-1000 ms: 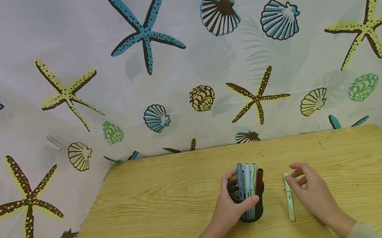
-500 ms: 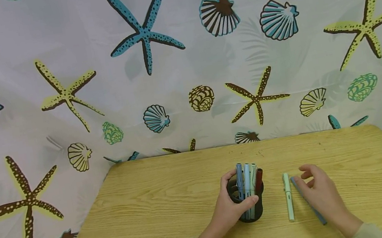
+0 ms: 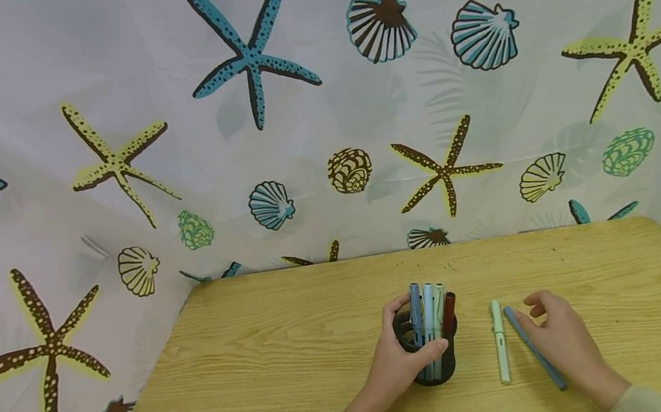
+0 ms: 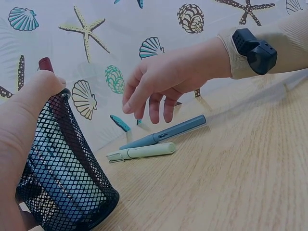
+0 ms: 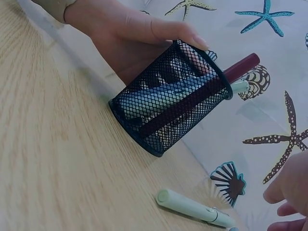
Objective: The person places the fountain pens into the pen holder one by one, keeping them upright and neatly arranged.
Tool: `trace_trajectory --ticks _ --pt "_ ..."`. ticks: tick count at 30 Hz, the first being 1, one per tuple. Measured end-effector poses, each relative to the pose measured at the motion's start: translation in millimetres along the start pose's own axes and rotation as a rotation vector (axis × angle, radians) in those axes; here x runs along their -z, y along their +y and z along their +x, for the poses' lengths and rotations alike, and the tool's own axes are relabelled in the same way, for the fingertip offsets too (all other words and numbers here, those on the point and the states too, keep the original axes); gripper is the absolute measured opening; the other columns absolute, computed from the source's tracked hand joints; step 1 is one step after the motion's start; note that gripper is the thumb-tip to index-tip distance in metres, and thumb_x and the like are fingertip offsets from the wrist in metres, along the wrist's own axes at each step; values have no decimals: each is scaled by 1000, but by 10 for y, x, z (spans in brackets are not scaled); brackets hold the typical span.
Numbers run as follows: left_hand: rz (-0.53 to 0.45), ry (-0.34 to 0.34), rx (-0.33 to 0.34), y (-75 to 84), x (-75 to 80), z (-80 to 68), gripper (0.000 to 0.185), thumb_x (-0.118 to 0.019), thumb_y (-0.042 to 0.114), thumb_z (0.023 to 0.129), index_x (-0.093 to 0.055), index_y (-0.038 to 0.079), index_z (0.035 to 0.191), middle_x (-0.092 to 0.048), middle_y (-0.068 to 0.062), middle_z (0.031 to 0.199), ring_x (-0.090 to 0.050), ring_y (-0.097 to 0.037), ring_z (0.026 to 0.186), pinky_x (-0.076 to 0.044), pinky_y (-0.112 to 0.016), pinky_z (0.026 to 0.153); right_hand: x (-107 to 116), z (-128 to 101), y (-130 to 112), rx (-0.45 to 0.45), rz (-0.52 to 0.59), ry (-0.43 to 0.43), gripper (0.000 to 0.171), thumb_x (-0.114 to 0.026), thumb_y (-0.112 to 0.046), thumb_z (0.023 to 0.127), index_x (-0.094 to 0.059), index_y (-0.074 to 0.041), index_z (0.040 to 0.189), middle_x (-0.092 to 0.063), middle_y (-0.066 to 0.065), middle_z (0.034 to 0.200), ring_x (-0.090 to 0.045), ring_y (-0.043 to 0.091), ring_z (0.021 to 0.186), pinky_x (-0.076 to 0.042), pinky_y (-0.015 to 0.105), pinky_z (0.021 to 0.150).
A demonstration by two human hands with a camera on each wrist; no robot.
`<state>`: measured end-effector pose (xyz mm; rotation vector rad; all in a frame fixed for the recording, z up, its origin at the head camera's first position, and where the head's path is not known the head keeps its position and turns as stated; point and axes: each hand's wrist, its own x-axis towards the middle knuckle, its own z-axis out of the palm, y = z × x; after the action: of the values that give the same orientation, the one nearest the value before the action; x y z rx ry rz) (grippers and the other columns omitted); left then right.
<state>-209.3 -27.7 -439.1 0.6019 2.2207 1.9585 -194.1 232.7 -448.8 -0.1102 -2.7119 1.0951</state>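
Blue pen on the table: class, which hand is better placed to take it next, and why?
Right hand: it hovers open beside the blue pen, while the left hand grips the holder.

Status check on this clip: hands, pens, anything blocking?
Left hand grips mesh cup. Right hand open above blue pen, not gripping. Green pen lies beside it. Nothing blocking.

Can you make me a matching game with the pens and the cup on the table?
Things:
1. mesh cup
2. pale green pen
3. blue pen
4. dark red pen

Places:
A. lying flat on the table, between the cup and the other loose pen
B. standing in the cup
C. gripped by the left hand
D. lying on the table just under the right hand

Pairs: 1-C, 2-A, 3-D, 4-B
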Motion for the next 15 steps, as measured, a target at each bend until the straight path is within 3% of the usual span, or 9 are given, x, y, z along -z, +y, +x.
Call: trace_trajectory --ticks 8,15 --pt "2 0 -15 -49 1 30 74 -70 22 83 -25 20 142 -39 -12 132 -48 -30 111 -45 -41 84 -4 17 73 -22 -54 -37 41 -60 -26 90 -55 9 111 -55 21 95 -55 27 78 -46 39 63" --pt "26 17 -2 -330 -6 127 75 -71 29 82 -24 35 140 -39 -4 132 -47 -23 112 -45 -40 84 -6 12 111 -28 -108 -88 42 -59 -26 90 -54 11 109 -55 23 95 -55 29 80 -47 40 63"
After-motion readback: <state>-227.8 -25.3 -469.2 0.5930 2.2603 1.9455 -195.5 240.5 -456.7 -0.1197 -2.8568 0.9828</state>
